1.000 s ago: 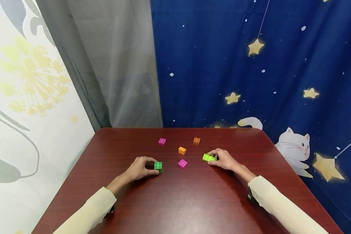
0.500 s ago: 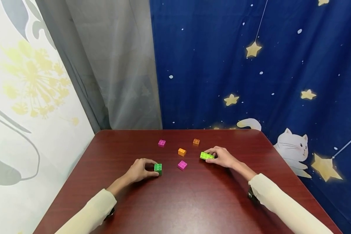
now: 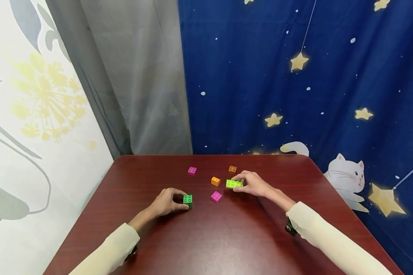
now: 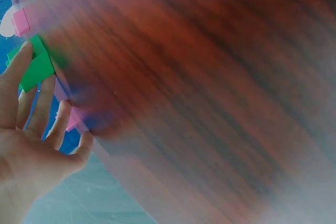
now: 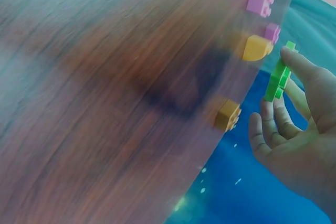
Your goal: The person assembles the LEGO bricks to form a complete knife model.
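Note:
My left hand (image 3: 166,201) pinches a green toy building brick (image 3: 187,201) between thumb and fingers, left of the table's middle. In the left wrist view the thumb crosses one face of this green brick (image 4: 39,72), and the other fingers lie behind it. Opposite, my right hand (image 3: 256,184) grips a long, flat lime-green brick (image 3: 233,184) by its right end. The right wrist view shows that lime brick (image 5: 277,80) held up off the table between thumb and fingertips. Between the hands lie a magenta brick (image 3: 216,196) and a light orange brick (image 3: 215,181).
Farther back on the dark red table (image 3: 206,236) are a second magenta brick (image 3: 192,170) and a darker orange brick (image 3: 232,169). A grey curtain (image 3: 151,84) and a blue starry curtain (image 3: 247,76) hang behind the far edge.
My right hand has carried the lime-green brick to the left, close to the light orange brick. The left hand keeps its hold on the green brick in nearly the same place.

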`<state>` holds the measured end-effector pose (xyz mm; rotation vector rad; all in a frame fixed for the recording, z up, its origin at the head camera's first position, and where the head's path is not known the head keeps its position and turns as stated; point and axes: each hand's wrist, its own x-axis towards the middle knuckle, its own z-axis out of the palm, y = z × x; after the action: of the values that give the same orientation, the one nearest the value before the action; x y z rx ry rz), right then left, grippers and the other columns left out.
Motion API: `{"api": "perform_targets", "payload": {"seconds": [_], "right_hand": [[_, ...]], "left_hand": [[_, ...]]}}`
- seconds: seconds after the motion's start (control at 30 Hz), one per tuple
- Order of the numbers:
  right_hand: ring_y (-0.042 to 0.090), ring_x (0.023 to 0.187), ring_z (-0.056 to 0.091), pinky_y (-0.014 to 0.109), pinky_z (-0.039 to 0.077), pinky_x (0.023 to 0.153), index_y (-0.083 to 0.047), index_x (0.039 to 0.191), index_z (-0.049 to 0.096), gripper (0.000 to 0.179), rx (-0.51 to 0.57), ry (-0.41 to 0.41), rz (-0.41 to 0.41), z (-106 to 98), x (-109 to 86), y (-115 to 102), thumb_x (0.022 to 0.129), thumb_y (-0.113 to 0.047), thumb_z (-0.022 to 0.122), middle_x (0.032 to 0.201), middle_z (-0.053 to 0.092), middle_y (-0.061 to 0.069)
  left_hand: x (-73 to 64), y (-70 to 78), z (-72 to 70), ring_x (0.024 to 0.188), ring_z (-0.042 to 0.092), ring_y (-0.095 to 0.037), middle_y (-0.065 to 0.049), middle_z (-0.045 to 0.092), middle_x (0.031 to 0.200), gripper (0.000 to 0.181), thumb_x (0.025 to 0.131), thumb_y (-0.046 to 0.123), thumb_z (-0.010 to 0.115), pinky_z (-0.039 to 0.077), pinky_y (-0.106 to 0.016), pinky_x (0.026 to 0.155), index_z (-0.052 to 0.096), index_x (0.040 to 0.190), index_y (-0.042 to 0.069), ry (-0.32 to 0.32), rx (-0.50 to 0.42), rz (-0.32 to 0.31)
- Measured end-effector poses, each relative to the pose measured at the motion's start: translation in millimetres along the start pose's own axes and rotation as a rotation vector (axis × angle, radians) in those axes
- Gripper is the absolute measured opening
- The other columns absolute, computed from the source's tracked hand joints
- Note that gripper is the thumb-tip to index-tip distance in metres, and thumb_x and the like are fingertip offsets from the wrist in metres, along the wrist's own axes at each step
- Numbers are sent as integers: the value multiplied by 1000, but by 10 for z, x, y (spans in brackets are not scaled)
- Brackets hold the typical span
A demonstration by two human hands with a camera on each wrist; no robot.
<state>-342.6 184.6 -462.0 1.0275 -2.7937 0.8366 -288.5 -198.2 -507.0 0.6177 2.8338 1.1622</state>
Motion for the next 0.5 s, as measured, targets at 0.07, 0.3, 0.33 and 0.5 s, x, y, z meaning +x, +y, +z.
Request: {"api": "perform_targets", "payload": {"seconds": [0.07, 0.3, 0.33, 0.5], "right_hand": [[25, 87, 63, 34, 53, 75, -10, 118, 77, 34, 10, -10, -9, 25, 40, -56, 88, -24, 85, 99, 67, 2], [13, 89, 61, 26, 51, 75, -10, 119, 78, 35, -18, -39, -43, 139, 186, -238, 89, -27, 85, 104, 70, 1], [13, 89, 61, 24, 50, 74, -10, 118, 78, 35, -19, -40, -50, 153, 205, -263, 88, -27, 85, 104, 70, 1], [12, 87, 61, 23, 48, 70, -10, 118, 78, 36, -19, -49, -65, 247, 286, -367, 88, -28, 86, 102, 68, -1]], "left_hand": [[-1, -6, 3, 90, 67, -11, 6, 75, 100, 36, 80, 30, 93, 57, -33, 82, 79, 110, 17, -2, 3, -5], [-3, -14, 6, 89, 67, -10, 6, 74, 98, 37, 79, 31, 93, 57, -34, 81, 80, 110, 16, -1, 15, -11], [2, -10, 4, 89, 67, -10, 7, 74, 98, 37, 78, 31, 93, 57, -34, 81, 80, 109, 16, -1, 20, -10], [7, -3, 1, 89, 66, -11, 6, 74, 98, 38, 78, 32, 94, 57, -34, 81, 80, 109, 14, 2, 43, -3]]}}
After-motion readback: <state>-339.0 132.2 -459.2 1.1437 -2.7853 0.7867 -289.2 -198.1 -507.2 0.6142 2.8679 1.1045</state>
